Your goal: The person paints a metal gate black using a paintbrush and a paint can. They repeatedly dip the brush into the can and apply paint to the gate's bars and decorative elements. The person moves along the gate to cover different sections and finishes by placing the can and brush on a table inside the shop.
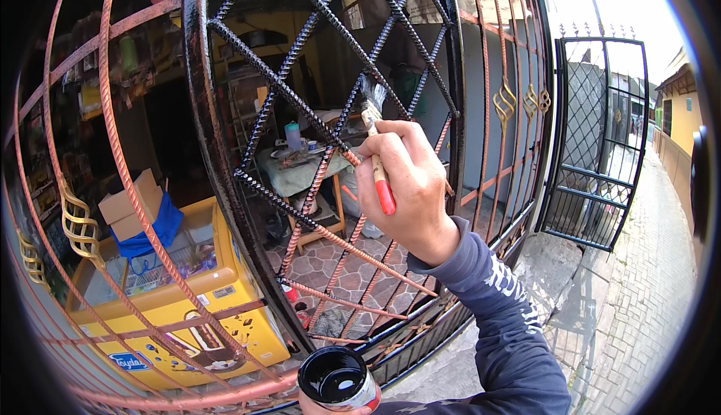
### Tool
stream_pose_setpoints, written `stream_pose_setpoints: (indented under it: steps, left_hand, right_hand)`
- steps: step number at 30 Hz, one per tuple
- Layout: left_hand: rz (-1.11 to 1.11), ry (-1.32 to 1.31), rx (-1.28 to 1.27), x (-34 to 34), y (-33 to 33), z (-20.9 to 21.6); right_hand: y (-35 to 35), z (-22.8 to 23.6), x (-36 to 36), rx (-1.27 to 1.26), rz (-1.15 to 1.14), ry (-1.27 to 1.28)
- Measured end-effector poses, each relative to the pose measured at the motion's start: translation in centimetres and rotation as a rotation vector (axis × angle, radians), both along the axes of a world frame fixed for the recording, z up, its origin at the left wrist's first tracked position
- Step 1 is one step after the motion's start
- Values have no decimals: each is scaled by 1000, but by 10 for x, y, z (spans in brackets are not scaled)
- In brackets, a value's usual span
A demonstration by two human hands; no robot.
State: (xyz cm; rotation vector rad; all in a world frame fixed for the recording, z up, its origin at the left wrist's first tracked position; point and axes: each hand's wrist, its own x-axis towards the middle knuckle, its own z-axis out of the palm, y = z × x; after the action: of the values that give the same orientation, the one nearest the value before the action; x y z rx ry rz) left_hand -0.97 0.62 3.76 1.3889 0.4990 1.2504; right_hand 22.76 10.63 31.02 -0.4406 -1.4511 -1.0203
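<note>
My right hand point(409, 182) is closed round a paintbrush point(371, 114) with a pale wooden handle and a red end. Its dark, wet bristles point up and touch or nearly touch a twisted bar of the metal gate point(324, 11). The upper crossed bars are glossy black, while the lower ones point(360, 253) show reddish brown. At the bottom edge my left hand point(309, 406), mostly hidden, holds a small open paint can point(338, 377) with black paint inside.
Reddish window bars with gold twisted ornaments point(79, 220) stand at the left, before a yellow freezer point(225, 295) carrying a cardboard box point(131, 205). Behind the gate is a cloth-covered table point(293, 171). A black gate point(597, 144) stands open at right, beside a paved lane point(638, 302).
</note>
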Motion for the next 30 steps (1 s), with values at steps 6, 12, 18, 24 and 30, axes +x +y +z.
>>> stream_pose_setpoints:
  steps: [6,12,18,24,30]
  left_hand:
    - [14,-31,-14,-4,-6,3]
    - [54,-7,-16,-11,-4,-2]
    - [72,12,2,-13,3,-19]
    - [67,16,2,-13,0,-17]
    - [49,35,-10,-9,-2,-7]
  right_hand:
    - [5,-2,-13,-39,46,145]
    - [1,4,-13,9,67,304]
    - [1,0,-6,99,134,306]
    - [8,-3,-1,-2,309,333]
    - [21,-6,0,-51,373,382]
